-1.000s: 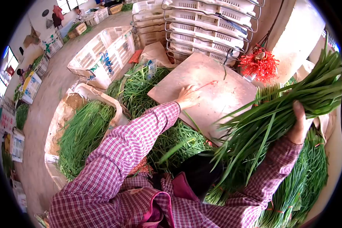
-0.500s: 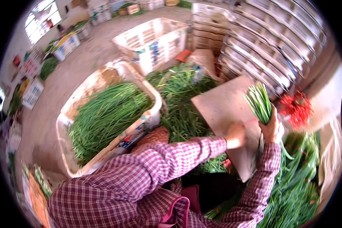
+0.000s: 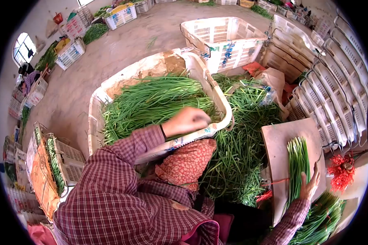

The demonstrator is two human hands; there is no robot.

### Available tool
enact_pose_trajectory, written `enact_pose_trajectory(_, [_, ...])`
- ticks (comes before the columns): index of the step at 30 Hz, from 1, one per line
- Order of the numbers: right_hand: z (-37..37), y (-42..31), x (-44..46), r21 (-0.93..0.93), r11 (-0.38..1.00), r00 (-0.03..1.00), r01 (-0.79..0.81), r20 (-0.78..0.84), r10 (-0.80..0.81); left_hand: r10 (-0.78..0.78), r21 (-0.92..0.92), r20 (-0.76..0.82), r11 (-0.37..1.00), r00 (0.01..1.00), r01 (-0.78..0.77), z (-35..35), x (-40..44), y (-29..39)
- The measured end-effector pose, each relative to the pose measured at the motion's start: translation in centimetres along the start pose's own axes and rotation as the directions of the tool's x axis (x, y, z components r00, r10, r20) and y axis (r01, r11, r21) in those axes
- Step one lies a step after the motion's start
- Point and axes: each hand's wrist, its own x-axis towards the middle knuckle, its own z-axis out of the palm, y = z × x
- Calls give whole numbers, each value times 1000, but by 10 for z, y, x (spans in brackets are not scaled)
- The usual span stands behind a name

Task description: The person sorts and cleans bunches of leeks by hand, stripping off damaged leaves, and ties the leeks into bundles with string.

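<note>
A bunch of green stalks [image 3: 298, 163] lies on the pale board [image 3: 274, 141], its light ends pointing away from me. My right hand [image 3: 310, 183] rests against the right side of the bunch, fingers extended and apart. A red strip [image 3: 280, 181] runs across the board to the left of the bunch. My left hand [image 3: 188, 121] is over the near edge of a large white crate [image 3: 95, 118] filled with loose green stalks [image 3: 155, 102]. Its fingers are blurred, and whether they hold anything is unclear.
Loose greens [image 3: 233, 163] lie between crate and board. An empty white crate [image 3: 223, 51] stands beyond. Stacked crates [image 3: 331, 90] and a red bundle of ties [image 3: 342, 172] are at the right. Tied green bunches [image 3: 321, 216] lie at the lower right. A person [image 3: 30, 77] is at far left.
My left hand has moved from the board to the filled crate. The bunch, earlier held up in my right hand, now lies on the board, and that hand has opened. The view has turned left.
</note>
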Motion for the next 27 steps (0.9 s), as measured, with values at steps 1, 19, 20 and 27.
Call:
enact_pose_trajectory(1, [1, -13, -2, 121, 992, 999, 36, -32, -32, -113, -27, -114, 993, 987, 111, -25, 4, -37])
enact_pose_trajectory(19, [83, -243, -35, 343, 901, 793, 264, 455, -406, -259, 529, -149, 794, 954, 298, 25, 63, -171])
enact_pose_trajectory(20, [84, -249, -34, 358, 890, 771, 282, 467, -432, -261, 527, -148, 795, 954, 300, 24, 62, -171])
enact_pose_trajectory(27, [104, -275, -21, 404, 865, 716, 299, 505, -483, -486, 470, -116, 741, 866, 479, 12, 86, -167])
